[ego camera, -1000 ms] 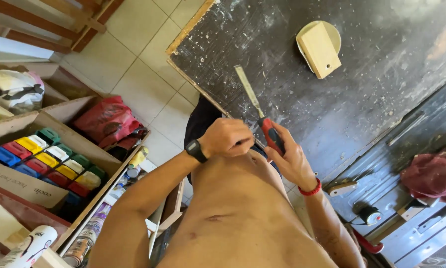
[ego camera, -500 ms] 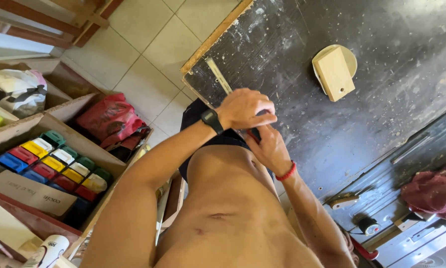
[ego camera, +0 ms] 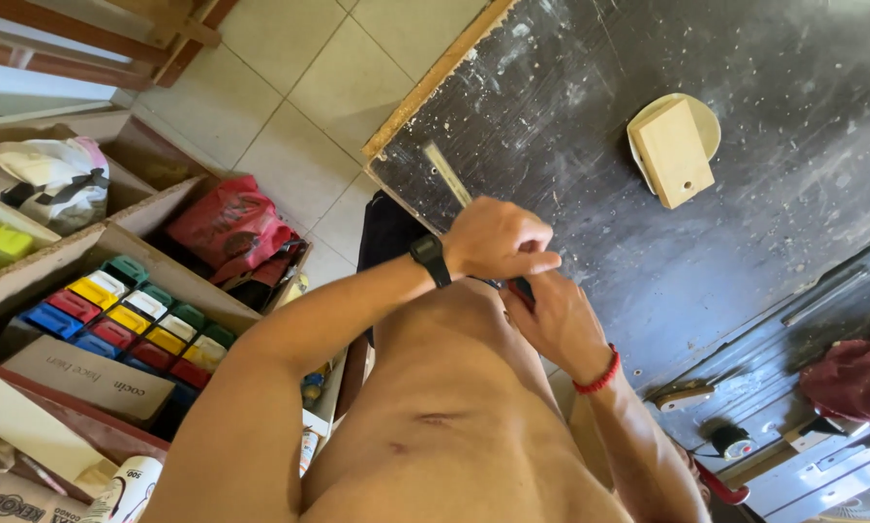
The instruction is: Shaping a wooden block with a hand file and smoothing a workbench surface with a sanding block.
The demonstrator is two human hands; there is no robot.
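Pale floor tiles [ego camera: 290, 87] border a dark, paint-flecked worktop [ego camera: 764, 194] edged in bare wood. Both hands meet at that edge — the left hand [ego camera: 498, 237], a black watch [ego camera: 430, 260] on its wrist, is closed over the long flat metal blade [ego camera: 447, 174] of a tool, which lies slanting on the worktop; the right hand [ego camera: 556, 320], wearing a red bracelet [ego camera: 597, 373], wraps the tool's dark handle below. Well apart sits a pale wooden block [ego camera: 674, 155] on a round cream lid [ego camera: 708, 121].

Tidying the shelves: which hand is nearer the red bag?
Left. The left hand sits to the red bag's right; the right hand is just beyond it, farther away.
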